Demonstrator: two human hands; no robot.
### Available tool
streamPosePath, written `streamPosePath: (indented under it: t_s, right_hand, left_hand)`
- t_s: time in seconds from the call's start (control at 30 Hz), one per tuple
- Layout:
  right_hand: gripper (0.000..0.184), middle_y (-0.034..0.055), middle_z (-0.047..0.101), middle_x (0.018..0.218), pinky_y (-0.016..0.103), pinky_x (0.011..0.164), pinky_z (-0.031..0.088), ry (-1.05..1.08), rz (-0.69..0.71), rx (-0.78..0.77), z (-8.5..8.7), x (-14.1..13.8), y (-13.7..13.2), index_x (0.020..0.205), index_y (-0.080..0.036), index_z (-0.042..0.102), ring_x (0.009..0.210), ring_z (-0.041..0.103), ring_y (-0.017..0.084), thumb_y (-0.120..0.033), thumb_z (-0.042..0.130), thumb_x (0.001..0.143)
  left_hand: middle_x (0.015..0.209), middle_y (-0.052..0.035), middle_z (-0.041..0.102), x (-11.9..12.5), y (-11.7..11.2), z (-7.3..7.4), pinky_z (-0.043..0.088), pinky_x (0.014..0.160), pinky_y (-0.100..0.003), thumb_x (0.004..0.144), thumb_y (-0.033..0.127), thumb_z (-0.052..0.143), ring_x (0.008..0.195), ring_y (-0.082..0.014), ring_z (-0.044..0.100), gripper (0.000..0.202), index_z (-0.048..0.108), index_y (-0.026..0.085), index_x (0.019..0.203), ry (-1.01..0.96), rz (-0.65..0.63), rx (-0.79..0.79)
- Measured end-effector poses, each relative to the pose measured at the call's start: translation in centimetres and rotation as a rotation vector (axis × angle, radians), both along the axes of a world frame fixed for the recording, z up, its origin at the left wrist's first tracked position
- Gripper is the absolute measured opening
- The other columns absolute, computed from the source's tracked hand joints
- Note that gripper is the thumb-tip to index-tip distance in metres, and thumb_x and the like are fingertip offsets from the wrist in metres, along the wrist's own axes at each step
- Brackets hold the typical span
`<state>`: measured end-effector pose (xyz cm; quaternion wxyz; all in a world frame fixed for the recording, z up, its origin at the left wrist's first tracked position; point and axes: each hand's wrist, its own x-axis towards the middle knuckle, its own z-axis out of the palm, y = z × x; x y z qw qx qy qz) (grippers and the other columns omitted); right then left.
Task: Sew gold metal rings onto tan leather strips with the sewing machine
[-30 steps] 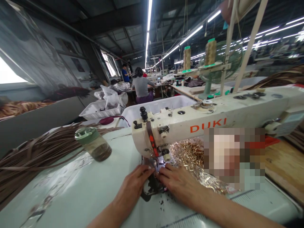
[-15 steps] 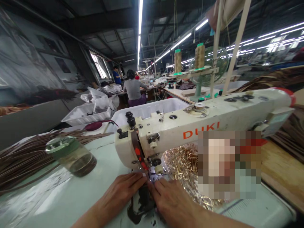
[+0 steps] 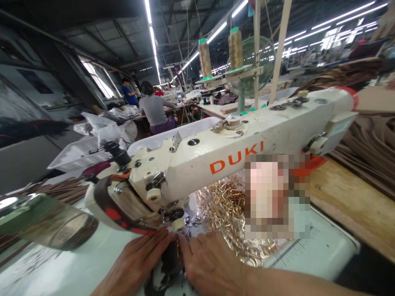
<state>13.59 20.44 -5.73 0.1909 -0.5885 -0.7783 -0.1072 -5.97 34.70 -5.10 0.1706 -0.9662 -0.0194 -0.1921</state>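
Note:
A cream sewing machine [image 3: 240, 148] marked with orange letters reaches across the view, its head at the left end. Right under that head, my left hand [image 3: 135, 259] lies with its fingers pressed together, tips beside the needle area. My right hand [image 3: 212, 259] bends in from the other side, its fingertips close to the left ones. Whatever the fingertips pinch is hidden by the hands and the machine head. Between the hands shows a dark, worn patch [image 3: 168, 261] on the machine bed. Many gold-coloured metal buckles [image 3: 225, 205] lie heaped under the machine arm.
A green-lidded jar [image 3: 58, 222] with dark contents stands left of the machine head. Brown strips [image 3: 58, 189] lie behind it. Thread cones [image 3: 236, 49] stand on a rack behind the arm. White tubs [image 3: 77, 154] and a seated person in grey [image 3: 157, 109] are farther back.
The view has shifted to the right and closer, so the machine and jar appear farther left. Both hands stay at the needle area, fingertips still close together.

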Motion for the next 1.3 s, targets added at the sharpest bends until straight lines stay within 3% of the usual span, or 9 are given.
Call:
streamPosePath:
  t_s: [0.17,0.37,0.6,0.87,1.07,1.3]
  right_hand:
    - [0.034,0.0109,0.065,0.072,0.034,0.051,0.043,-0.014,-0.014,-0.075,0.1,0.1,0.0,0.111,-0.002,0.054,0.059,0.060,0.022,-0.012,0.057,0.079]
    - [0.038,0.0110,0.066,0.074,0.032,0.050,0.041,-0.054,-0.070,-0.068,0.8,0.1,-0.1,0.114,-0.004,0.052,0.060,0.062,0.022,-0.007,0.054,0.076]
    - [0.032,0.0056,0.065,0.081,0.033,0.042,0.036,-0.113,0.024,-0.127,1.5,0.4,0.0,0.108,-0.010,0.056,0.053,0.062,0.021,-0.006,0.055,0.076]
    - [0.044,0.0043,0.067,0.083,0.031,0.040,0.033,-0.127,-0.031,-0.148,0.9,0.2,0.6,0.123,-0.010,0.050,0.055,0.064,0.020,-0.011,0.061,0.080]
    - [0.038,0.0035,0.068,0.082,0.030,0.043,0.035,-0.124,-0.041,-0.156,1.1,0.4,0.6,0.120,-0.013,0.051,0.057,0.064,0.019,-0.008,0.057,0.083]
    - [0.038,-0.0013,0.067,0.081,0.032,0.045,0.028,-0.126,-0.088,-0.176,0.7,0.9,0.5,0.116,-0.021,0.053,0.057,0.064,0.020,-0.008,0.061,0.081]
  left_hand:
    - [0.115,-0.0071,0.066,0.3,0.1,-0.3,0.050,0.093,-0.026,0.101,0.020,0.029,0.107,-0.0182,0.062,0.038,0.055,0.021,0.128,-0.008,0.028,-0.025]
    - [0.111,-0.0116,0.066,1.2,0.0,-0.1,0.054,0.088,-0.029,0.101,0.019,0.027,0.105,-0.0210,0.063,0.036,0.054,0.015,0.126,-0.019,-0.011,-0.043]
    - [0.104,-0.0126,0.068,2.0,-1.1,0.3,0.057,0.078,-0.030,0.101,0.020,0.027,0.096,-0.0210,0.066,0.035,0.055,0.016,0.121,-0.103,0.007,-0.091]
    - [0.098,-0.0113,0.069,2.8,-1.3,1.5,0.057,0.071,-0.029,0.100,0.018,0.028,0.083,-0.0204,0.068,0.033,0.060,0.014,0.108,-0.122,0.035,-0.139]
    - [0.098,-0.0101,0.069,2.9,-1.1,1.3,0.057,0.073,-0.026,0.102,0.023,0.028,0.083,-0.0179,0.068,0.034,0.061,0.015,0.107,-0.156,0.019,-0.199]
    - [0.100,-0.0102,0.069,3.1,-1.4,0.8,0.058,0.077,-0.027,0.097,0.014,0.034,0.086,-0.0187,0.069,0.030,0.062,0.015,0.107,-0.182,0.029,-0.294]
